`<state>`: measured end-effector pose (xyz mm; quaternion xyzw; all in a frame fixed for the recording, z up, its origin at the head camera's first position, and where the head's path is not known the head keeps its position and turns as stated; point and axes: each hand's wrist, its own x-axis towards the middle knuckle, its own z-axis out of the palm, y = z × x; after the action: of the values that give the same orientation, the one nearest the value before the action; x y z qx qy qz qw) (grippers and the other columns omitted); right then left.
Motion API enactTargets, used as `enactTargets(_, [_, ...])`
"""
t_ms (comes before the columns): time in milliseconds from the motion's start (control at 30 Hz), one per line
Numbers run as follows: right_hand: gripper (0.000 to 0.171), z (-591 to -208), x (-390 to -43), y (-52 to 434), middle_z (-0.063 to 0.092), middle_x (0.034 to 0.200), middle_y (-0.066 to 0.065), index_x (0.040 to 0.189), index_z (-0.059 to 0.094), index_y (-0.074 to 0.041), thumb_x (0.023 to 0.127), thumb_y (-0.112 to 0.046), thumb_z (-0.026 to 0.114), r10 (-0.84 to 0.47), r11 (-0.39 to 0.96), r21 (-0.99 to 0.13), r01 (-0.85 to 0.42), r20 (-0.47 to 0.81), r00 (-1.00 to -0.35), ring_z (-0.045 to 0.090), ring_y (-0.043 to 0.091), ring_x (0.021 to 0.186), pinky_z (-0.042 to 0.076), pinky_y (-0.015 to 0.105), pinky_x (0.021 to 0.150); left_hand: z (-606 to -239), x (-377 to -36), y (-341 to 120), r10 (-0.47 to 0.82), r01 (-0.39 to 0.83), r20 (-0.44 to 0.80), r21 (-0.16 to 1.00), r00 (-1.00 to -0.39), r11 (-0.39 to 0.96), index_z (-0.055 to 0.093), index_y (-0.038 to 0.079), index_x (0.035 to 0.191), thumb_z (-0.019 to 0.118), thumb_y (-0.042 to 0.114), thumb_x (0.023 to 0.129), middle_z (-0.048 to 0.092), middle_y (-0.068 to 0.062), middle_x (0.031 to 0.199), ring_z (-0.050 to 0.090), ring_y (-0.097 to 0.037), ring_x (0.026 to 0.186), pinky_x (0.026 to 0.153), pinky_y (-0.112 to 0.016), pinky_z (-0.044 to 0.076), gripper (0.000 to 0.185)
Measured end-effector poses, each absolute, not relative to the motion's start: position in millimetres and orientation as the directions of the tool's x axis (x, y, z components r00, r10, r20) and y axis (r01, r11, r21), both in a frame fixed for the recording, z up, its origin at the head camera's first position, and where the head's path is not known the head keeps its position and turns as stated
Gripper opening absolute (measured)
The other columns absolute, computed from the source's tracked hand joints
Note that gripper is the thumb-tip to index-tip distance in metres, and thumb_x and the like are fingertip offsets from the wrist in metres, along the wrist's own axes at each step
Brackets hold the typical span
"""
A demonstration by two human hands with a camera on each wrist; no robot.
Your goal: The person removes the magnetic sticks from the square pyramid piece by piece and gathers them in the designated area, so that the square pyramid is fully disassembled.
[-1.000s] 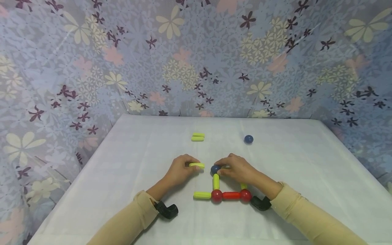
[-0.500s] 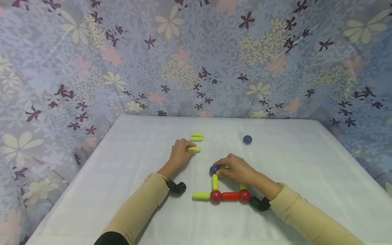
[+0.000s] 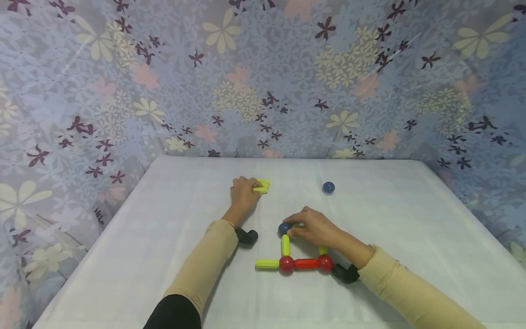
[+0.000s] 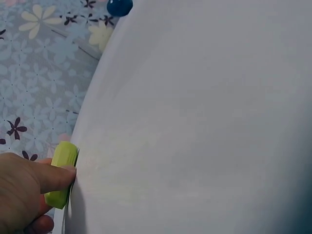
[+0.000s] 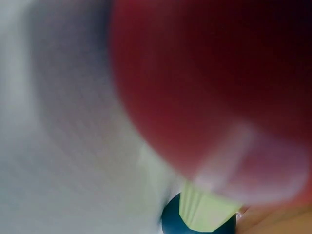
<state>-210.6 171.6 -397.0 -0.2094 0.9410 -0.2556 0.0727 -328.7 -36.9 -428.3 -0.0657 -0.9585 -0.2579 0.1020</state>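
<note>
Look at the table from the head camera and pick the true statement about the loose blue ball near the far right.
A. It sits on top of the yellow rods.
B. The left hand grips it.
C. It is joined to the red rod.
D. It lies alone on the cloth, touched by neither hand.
D: the loose blue ball lies by itself on the white cloth, apart from the left hand at the yellow rods and the right hand.
</note>
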Motion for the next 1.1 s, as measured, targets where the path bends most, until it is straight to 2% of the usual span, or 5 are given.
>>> enactTargets(267, [0.035, -395.8, -209.2, 169.8, 0.063, 0.096, -0.008, 0.115, 0.068, -0.02, 0.081, -0.03, 0.071, -0.429, 0.782, -0.52, -0.345, -0.045, -0.902, 0.046, 0.01, 0.083, 0.04, 0.023, 0.067, -424.6, -331.1, -36.4, 0.091, 0.194, 0.23, 0.476, -0.969, 0.858, 0.068, 0.018, 0.106, 0.07, 0.016, 0.08, 0.058, -0.012, 0.112, 0.046, -0.029, 0.105, 0.088, -0.043, 0.037, 0.026])
enactTargets(467, [0.035, -396.8, -209.7, 169.7, 0.064, 0.097, -0.008, 0.115, 0.068, -0.02, 0.082, -0.029, 0.071, -0.43, 0.782, -0.521, -0.343, -0.051, -0.901, 0.046, 0.01, 0.083, 0.04, 0.023, 0.067, -419.3, -315.8, -41.6, 0.096, 0.186, 0.195, 0.519, -0.976, 0.834, 0.066, 0.018, 0.112, 0.068, 0.015, 0.077, 0.056, -0.011, 0.113, 0.044, -0.028, 0.107, 0.091, -0.044, 0.036, 0.035])
enactTargets(633, [0.035, -396.6, -211.1, 170.8, 0.064, 0.097, -0.008, 0.115, 0.068, -0.021, 0.082, -0.029, 0.071, -0.421, 0.788, -0.517, -0.334, -0.059, -0.905, 0.046, 0.011, 0.083, 0.04, 0.024, 0.068, -413.2, -282.8, -48.4, 0.133, 0.228, 0.199, 0.596, -0.971, 0.77, 0.066, 0.018, 0.11, 0.068, 0.019, 0.081, 0.058, -0.007, 0.108, 0.045, -0.025, 0.105, 0.09, -0.042, 0.036, 0.03])
enactTargets(833, [0.038, -393.8, -208.3, 171.7, 0.068, 0.105, -0.006, 0.118, 0.067, -0.02, 0.081, -0.032, 0.072, -0.41, 0.803, -0.489, -0.341, -0.038, -0.911, 0.048, 0.013, 0.088, 0.04, 0.025, 0.071, -409.3, -224.9, -56.5, 0.283, 0.295, 0.139, 0.708, -0.949, 0.641, 0.069, 0.018, 0.105, 0.065, 0.021, 0.087, 0.062, -0.002, 0.102, 0.047, -0.02, 0.1, 0.086, -0.039, 0.036, 0.018])
enactTargets(1100, [0.043, -387.1, -165.9, 171.3, 0.068, 0.107, -0.007, 0.118, 0.066, -0.023, 0.077, -0.032, 0.075, -0.343, 0.783, -0.52, -0.341, 0.096, -0.934, 0.05, 0.015, 0.093, 0.042, 0.03, 0.076, -411.9, -171.4, -69.5, 0.385, 0.323, 0.114, 0.779, -0.916, 0.537, 0.069, 0.013, 0.106, 0.064, 0.018, 0.087, 0.064, -0.004, 0.101, 0.047, -0.018, 0.097, 0.081, -0.031, 0.037, 0.021])
